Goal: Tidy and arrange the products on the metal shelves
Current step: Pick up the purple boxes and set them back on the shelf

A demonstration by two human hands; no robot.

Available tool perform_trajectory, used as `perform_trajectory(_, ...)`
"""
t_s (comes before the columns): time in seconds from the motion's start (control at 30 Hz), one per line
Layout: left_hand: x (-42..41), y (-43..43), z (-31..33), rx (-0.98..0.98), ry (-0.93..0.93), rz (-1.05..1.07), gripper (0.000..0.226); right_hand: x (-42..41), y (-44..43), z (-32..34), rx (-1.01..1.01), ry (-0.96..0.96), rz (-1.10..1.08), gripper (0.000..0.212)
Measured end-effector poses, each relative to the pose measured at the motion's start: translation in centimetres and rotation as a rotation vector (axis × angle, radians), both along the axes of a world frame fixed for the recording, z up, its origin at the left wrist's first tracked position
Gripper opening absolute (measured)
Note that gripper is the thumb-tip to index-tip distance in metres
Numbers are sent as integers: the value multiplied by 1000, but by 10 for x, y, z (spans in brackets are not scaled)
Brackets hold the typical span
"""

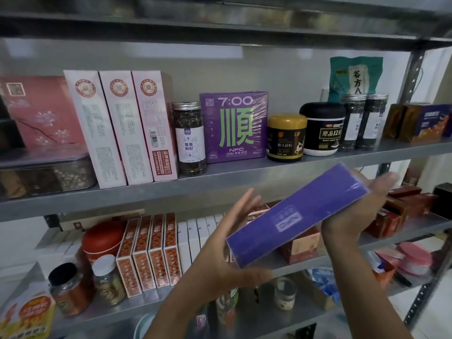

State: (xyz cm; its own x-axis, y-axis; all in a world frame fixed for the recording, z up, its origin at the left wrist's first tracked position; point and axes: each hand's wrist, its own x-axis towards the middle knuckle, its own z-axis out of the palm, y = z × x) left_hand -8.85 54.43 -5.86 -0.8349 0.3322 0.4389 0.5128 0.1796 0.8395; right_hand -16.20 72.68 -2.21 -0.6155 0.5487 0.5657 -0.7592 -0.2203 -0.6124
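A purple shrink-wrapped box [296,214] hangs tilted in front of the shelves, its right end higher. My left hand [227,243] supports its lower left end with straight fingers and the thumb underneath. My right hand [359,209] cradles the upper right end from behind, fingers straight along the far side. A matching purple box marked 7:00 [234,126] stands upright on the upper metal shelf [146,192].
The upper shelf also bears three pink-white boxes [122,128], a clear jar [189,138], a gold-lidded jar [286,137], a black-lidded tub [322,128] and a green bag [354,77]. Orange cartons [149,250] and a red tin [102,238] fill the lower shelf.
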Motion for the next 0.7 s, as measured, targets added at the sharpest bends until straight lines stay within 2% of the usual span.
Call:
perform_trajectory(0.07,12,-3,9,83,10,-7,98,1,-1,-2,172,47,-187,66)
perform_trajectory(0.13,13,4,17,46,63,88,92,0,-4,-3,293,57,-324,68)
perform_trajectory(0.23,10,16,25,-85,143,232,91,-3,-11,-7,496,75,-646,56)
perform_trajectory(0.3,9,21,30,-29,137,269,84,-1,-19,-11,579,194,-728,60)
perform_trajectory(0.4,7,21,33,142,80,284,55,-3,-24,-13,665,233,-691,69)
perform_trajectory(0.53,7,17,33,239,42,317,46,-6,-24,-14,755,230,-615,68)
perform_trajectory(0.6,7,10,33,319,19,316,43,-7,-17,-14,653,158,-491,71)
perform_trajectory(0.7,7,-2,35,423,15,305,37,-7,-2,-4,365,-116,-183,80)
